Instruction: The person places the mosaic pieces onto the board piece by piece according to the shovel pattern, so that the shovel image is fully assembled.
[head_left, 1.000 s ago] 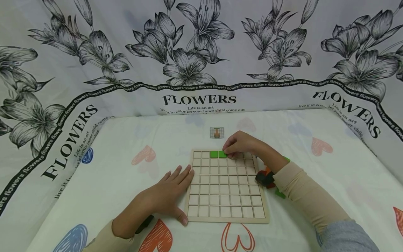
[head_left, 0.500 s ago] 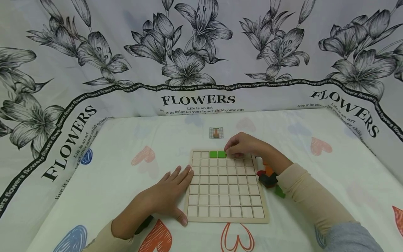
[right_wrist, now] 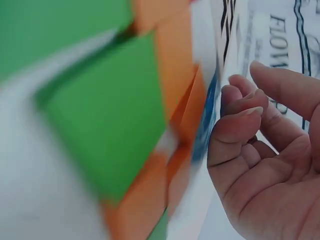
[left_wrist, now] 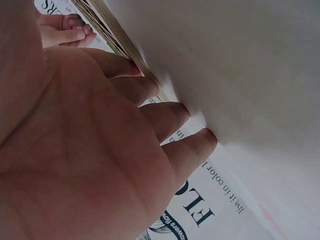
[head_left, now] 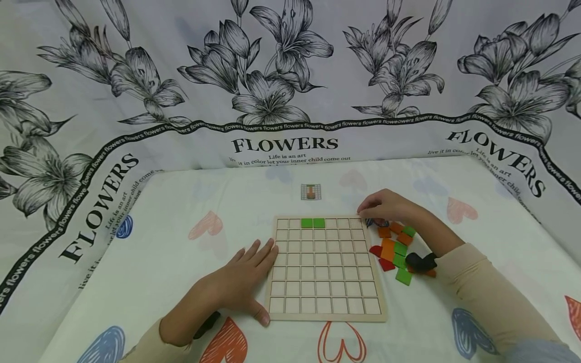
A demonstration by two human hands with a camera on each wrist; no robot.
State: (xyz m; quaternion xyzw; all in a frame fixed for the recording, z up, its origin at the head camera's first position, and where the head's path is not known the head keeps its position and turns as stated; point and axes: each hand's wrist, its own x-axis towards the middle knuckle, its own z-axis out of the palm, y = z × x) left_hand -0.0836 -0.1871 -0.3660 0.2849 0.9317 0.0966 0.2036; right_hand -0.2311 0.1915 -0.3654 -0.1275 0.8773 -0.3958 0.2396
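Note:
A pale wooden grid board [head_left: 333, 317] lies on the table. Two green square tiles [head_left: 313, 223] sit side by side in its far row. My left hand [head_left: 240, 277] lies with fingers spread against the board's left edge; in the left wrist view its fingertips touch the cloth and board side. My right hand [head_left: 386, 205] is just beyond the board's far right corner, fingers loosely curled. In the right wrist view nothing shows between its fingers, and loose green tiles [right_wrist: 115, 115] and orange tiles [right_wrist: 175, 65] lie close by.
Right of the board lies a scattered pile of orange, green and red tiles [head_left: 388, 248]. A small card with a gridded picture [head_left: 310, 192] rests beyond the board. White cloth with printed hearts [head_left: 206, 224] covers the table; a flower-printed sheet [head_left: 272, 101] hangs behind.
My right hand has moved right, away from the green tiles in the far row, to beyond the board's corner. More of the tile pile shows. The left hand stays in place.

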